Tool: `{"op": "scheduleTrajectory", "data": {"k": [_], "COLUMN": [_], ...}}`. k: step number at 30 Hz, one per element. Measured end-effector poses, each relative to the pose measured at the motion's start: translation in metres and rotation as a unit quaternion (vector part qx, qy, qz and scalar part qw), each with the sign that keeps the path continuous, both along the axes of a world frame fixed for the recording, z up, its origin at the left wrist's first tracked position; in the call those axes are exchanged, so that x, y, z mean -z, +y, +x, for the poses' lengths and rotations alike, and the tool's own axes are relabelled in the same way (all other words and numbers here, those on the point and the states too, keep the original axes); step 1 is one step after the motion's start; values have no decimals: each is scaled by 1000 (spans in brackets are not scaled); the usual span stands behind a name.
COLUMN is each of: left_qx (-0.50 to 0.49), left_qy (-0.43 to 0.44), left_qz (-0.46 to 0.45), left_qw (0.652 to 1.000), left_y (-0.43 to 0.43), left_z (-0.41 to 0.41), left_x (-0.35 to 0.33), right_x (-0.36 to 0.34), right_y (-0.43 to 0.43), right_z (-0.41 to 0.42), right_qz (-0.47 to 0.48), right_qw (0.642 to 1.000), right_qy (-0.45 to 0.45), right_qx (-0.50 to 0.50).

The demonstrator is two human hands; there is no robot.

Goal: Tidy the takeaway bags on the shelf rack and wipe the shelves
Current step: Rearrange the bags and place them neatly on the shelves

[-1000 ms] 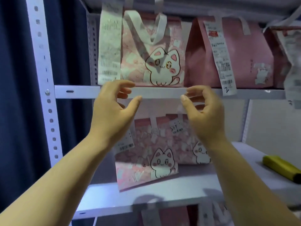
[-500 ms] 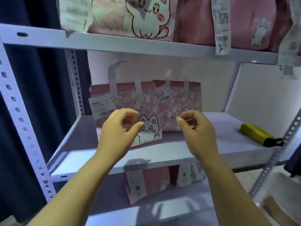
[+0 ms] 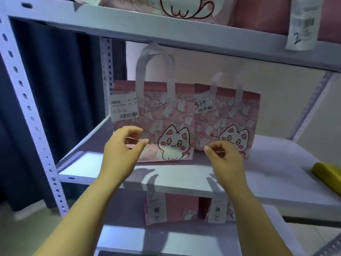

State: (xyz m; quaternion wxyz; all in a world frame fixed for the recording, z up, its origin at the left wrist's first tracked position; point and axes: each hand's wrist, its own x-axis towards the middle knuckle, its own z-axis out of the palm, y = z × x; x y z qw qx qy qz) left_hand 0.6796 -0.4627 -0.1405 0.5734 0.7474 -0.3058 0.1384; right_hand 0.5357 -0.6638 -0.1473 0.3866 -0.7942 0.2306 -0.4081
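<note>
Both hands empty: left hand (image 3: 122, 145) and right hand (image 3: 225, 156) hover with fingers loosely curled and thumbs apart just in front of the bags, likely poised to straighten them. Left bag (image 3: 156, 117) and right bag (image 3: 230, 115) stand upright on the middle shelf (image 3: 175, 180), overlapping, handles up, receipt labels outward, presumably so orders can be read. White metal rack (image 3: 24, 100), dark curtain (image 3: 60, 100) to the left, pale wall (image 3: 280, 108) behind; yellow object (image 3: 327, 172) lies at the shelf's right end.

Two pink cat-print bags (image 3: 166, 119) stand upright, overlapping, on the middle shelf (image 3: 184, 180).
</note>
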Motion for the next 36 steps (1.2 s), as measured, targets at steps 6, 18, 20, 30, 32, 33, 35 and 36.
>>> {"op": "scheduleTrajectory", "data": {"k": [6, 18, 20, 30, 32, 33, 35, 36], "left_qx": [-96, -142, -118, -47, -48, -50, -51, -49], "left_qy": [17, 114, 128, 122, 110, 103, 90, 87], "left_qz": [-30, 76, 94, 63, 62, 67, 81, 89], "left_qw": [995, 980, 980, 989, 991, 991, 991, 991], "left_y": [8, 19, 19, 33, 40, 44, 50, 53], "left_z": [12, 40, 42, 43, 44, 45, 47, 49], "left_x": [17, 37, 37, 35, 36, 37, 38, 39], "right_x": [7, 17, 18, 20, 20, 20, 19, 19], "right_y": [-14, -12, -8, 10, 17, 22, 30, 35], "right_z": [33, 69, 68, 59, 57, 57, 56, 56], "right_qz": [2, 61, 81, 98, 102, 104, 101, 101], "right_qw": [1000, 987, 987, 984, 983, 983, 983, 983], "right_qy": [16, 126, 112, 122, 117, 115, 112, 110], "right_qx": [-25, -76, -86, -84, -95, -98, -100, -102]}}
